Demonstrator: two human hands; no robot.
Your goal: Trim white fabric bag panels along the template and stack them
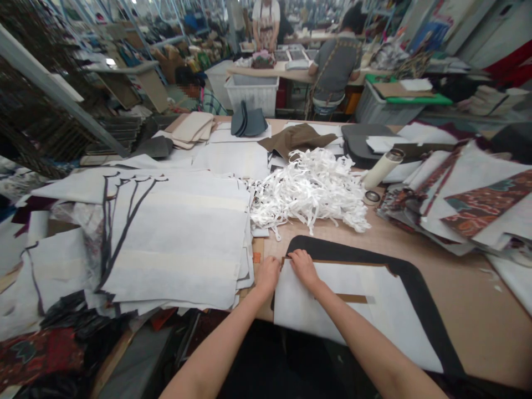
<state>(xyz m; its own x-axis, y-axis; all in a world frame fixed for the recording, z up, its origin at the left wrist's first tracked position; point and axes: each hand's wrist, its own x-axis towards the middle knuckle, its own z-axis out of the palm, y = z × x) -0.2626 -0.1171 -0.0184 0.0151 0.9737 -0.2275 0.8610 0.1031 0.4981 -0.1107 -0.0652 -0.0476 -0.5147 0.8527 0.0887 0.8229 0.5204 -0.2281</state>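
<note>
Partly beneath right grip (pixel 304 269), white sheet (pixel 384 310)

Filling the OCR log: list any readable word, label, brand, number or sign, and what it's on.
None readable.
White sheet at the right hand: no lettering visible.
Cream bottle: none I can make out.
Background, including the white bin: too small or blurred to read.

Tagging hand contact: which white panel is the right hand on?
The white panel on the dark piece, a short brown strip showing on it; the stacked white panels lie left, away from the right hand.
</note>
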